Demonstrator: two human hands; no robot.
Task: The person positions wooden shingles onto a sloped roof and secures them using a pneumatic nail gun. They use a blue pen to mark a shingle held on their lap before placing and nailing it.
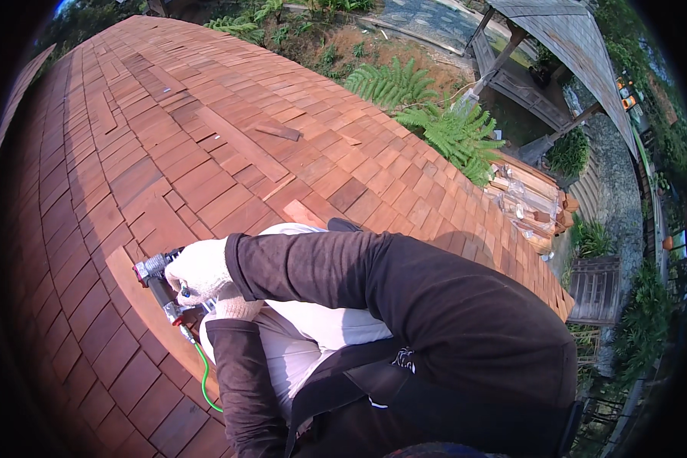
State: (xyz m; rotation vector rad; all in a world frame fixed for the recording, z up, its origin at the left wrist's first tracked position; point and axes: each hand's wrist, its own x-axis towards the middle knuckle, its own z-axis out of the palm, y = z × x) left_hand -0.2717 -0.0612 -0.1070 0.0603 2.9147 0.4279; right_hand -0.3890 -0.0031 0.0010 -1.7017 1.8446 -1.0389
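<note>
Both of my hands wear white knitted gloves and meet at a pneumatic nail gun at the left of the head view. My right hand reaches across from the right, its fingers curled over the tool. A small dark, bluish tip shows by its fingers; what it belongs to I cannot make out. Just below, my left hand is closed at the tool's near side, partly hidden under the right hand. A green air hose runs from the tool's lower end. Under the tool lies a long, reddish wooden board.
Overlapping wooden shingles cover the sloping roof. Loose pieces lie farther up, among them a long board and a short dark shingle. Beyond the right roof edge are ferns, stacked wood bundles and a roofed shelter.
</note>
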